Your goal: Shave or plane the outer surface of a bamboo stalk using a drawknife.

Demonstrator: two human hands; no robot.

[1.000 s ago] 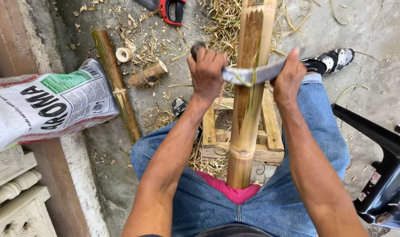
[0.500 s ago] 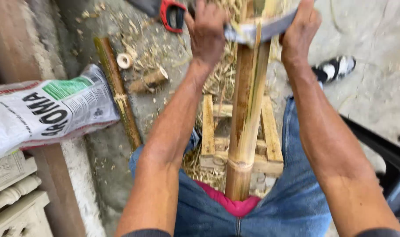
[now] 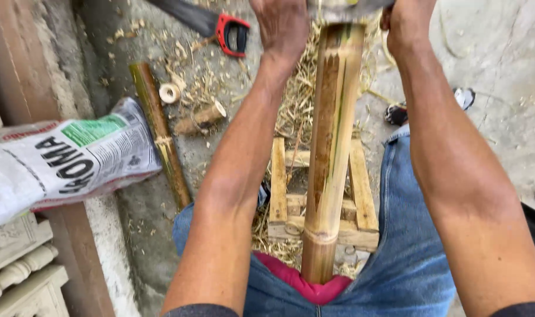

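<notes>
A thick bamboo pole [image 3: 329,152] stands upright between my knees, its outer skin partly shaved away. A metal blade [image 3: 344,8] lies across its top at the frame's upper edge. My left hand [image 3: 282,26] grips the blade's left end, my right hand [image 3: 405,23] grips its right end. Both hands are partly cut off by the frame edge. The pole's foot rests against a pink cloth [image 3: 311,287] in my lap.
A small wooden frame [image 3: 361,194] lies on the concrete under the pole amid bamboo shavings. To the left lie a second bamboo length [image 3: 162,135], short cut-off pieces [image 3: 200,117], a red-handled saw [image 3: 220,26] and a printed white sack [image 3: 68,158].
Both hands and the blade have risen toward the top of the view. The camera has closed in on the pole.
</notes>
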